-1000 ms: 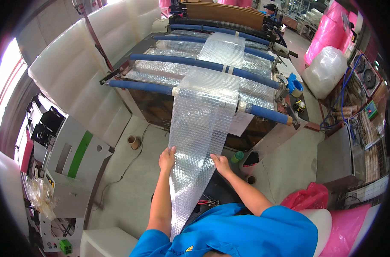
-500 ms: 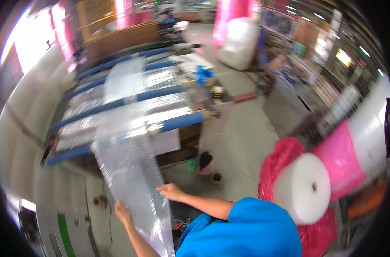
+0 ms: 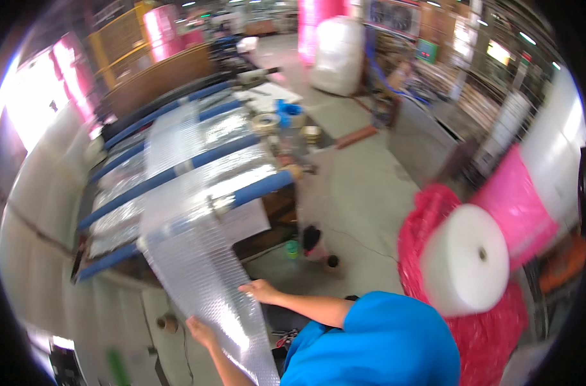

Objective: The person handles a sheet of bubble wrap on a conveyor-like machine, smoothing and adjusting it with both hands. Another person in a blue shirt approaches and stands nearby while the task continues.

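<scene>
A long clear bubble wrap sheet (image 3: 196,257) runs down off a machine with blue rollers (image 3: 177,170) toward me. My left hand (image 3: 201,332) grips the sheet's left edge low in the view. My right hand (image 3: 262,291) holds its right edge a little higher. The sheet hangs taut and slanted between the front roller and my hands. My blue sleeve fills the lower middle.
A white bubble wrap roll (image 3: 463,257) lies on pink bags (image 3: 473,321) at the right. Tape rolls (image 3: 266,122) sit on the machine's far side. A large white bundle (image 3: 334,55) stands at the back. Bottles (image 3: 293,248) stand on the concrete floor under the machine.
The view has swung to the right, so the machine now sits at the left and the pink bags at the right. Both hands keep hold of the sheet.
</scene>
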Available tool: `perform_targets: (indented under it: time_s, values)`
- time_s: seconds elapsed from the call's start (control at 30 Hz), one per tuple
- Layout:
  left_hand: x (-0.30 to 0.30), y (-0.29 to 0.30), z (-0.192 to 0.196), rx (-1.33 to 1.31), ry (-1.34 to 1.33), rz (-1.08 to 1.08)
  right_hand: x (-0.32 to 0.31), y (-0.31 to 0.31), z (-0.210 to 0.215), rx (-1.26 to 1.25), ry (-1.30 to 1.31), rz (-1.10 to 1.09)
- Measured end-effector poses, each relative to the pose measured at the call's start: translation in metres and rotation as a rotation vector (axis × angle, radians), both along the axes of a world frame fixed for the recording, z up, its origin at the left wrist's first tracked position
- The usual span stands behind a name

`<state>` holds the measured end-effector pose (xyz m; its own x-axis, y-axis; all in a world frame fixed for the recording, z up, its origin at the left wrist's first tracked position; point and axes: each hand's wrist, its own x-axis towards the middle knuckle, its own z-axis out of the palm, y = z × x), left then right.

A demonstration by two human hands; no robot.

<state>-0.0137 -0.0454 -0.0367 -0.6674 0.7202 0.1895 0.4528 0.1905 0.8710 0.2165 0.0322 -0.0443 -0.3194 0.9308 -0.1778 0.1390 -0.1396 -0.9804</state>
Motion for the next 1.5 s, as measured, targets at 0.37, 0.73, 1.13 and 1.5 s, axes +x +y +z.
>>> perform_targets:
  time_s: [0.37,0.73,1.13,1.5]
  values:
    - [0.018,0.0,0.023,-0.193,0.068,0.127,0.01,0.002,-0.005,0.057,-0.116,0.017]
    - [-0.002,0.107,0.1,-0.184,0.136,0.116,-0.001,0.114,0.071,0.165,-0.016,-0.052]
    - [0.008,0.031,0.109,-0.501,0.057,-0.111,0.01,0.038,0.046,0.085,-0.126,0.256]
    - [-0.013,-0.041,0.184,-0.017,-0.11,-0.143,0.026,-0.083,0.136,0.02,0.051,0.339]
